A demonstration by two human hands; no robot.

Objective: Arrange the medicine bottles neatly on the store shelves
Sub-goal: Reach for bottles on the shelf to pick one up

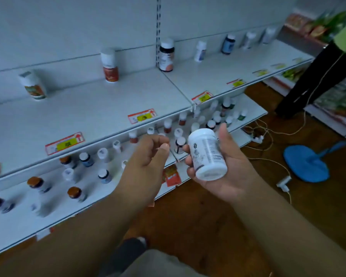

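Observation:
My right hand grips a white medicine bottle with a printed label, tilted, its base toward me, in front of the lower shelf. My left hand hovers just left of it with fingers loosely curled and holds nothing. Several small bottles with white, brown and dark caps stand scattered on the lower shelf. On the upper shelf a few bottles stand spaced along the back: a white and orange bottle, a dark bottle and a white bottle at the left.
Yellow and red price tags line the upper shelf's front edge. A person in dark trousers stands at the right. A blue fan base, white cables and a plug lie on the brown floor.

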